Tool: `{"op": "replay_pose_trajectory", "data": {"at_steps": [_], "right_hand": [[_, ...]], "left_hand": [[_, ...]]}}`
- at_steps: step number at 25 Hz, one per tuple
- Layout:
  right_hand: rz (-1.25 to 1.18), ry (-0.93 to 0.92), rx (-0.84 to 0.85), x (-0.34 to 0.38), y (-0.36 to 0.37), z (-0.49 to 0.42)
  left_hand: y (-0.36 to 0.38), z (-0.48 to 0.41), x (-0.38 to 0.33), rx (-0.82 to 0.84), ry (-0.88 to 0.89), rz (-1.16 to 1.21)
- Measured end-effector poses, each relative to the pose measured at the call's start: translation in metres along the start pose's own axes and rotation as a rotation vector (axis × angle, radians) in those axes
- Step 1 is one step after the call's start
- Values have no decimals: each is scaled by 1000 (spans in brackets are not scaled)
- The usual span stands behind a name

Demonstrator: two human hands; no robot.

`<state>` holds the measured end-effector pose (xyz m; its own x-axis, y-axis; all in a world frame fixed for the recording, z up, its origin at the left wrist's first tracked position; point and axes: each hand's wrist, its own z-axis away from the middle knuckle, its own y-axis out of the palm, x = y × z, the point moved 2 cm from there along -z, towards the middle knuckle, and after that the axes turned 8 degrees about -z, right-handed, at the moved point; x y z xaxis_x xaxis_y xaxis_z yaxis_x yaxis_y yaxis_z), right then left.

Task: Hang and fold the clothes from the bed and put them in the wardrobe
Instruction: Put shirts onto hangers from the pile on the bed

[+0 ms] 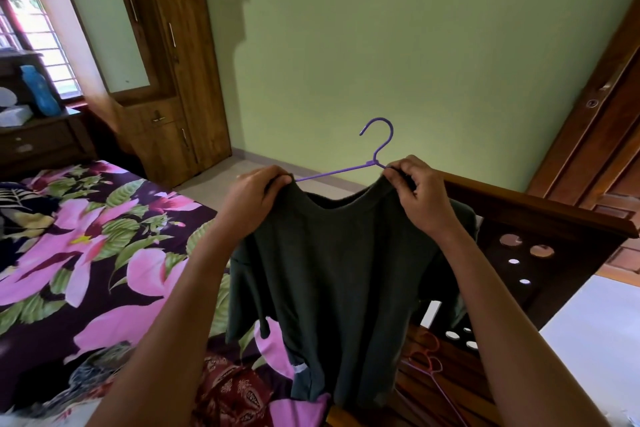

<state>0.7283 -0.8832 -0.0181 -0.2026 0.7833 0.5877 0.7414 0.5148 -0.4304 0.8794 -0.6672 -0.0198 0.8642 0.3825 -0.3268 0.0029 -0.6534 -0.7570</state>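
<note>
While the shirt (pixel 346 270) hangs in mid-air over the foot of the bed (pixel 69 236), both hands hold it up by its collar. The left grip (pixel 258 191) is curled round the collar's left edge, with the fingers folded over the cloth. The right grip (pixel 419 194) pinches the collar's right edge between thumb and fingertips, just below the neck of the hanger (pixel 371 162).

The hanger is purple, and its hook stands upright above the collar with the opening turned to the left. One of its arms slopes down from the neck to the left grip, bare above the collar; the other arm is hidden behind the right grip (whether it lies inside the shirt cannot be told).

The shirt is dark green and short-sleeved, its body hanging slack and its hem reaching down to the bed. A maroon patterned cloth (pixel 228 388) lies on the floral bedsheet, just left of the hem. To the right stands the bed's wooden footboard (pixel 540 218), and more hangers (pixel 429 364) lie on the wooden slats at its base.

The wardrobe (pixel 173 62) stands shut against the far wall, well apart from the shirt.
</note>
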Motion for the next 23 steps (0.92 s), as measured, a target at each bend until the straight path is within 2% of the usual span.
{"op": "replay_pose_trajectory", "data": {"at_steps": [6,11,14,16,18,20,23], "right_hand": [[11,-41,55,13,9,3],[239,-18,81,2,-29,6],[370,-159,34,14,-32,4],[391,-254,-34,28,-21,1],[404,-303,-190,38,-10,4],[439,-334,-346,43,-6,12],[428,-330,-476,47,-9,21]], "left_hand": [[15,-6,-43,53,99,1],[0,0,-19,-112,-37,41],[-8,2,-24,-191,-70,28],[-14,3,-32,-213,-76,27],[-21,4,-41,-213,-62,25],[-30,7,-50,-201,-20,32],[-44,22,-59,-225,54,-7]]}}
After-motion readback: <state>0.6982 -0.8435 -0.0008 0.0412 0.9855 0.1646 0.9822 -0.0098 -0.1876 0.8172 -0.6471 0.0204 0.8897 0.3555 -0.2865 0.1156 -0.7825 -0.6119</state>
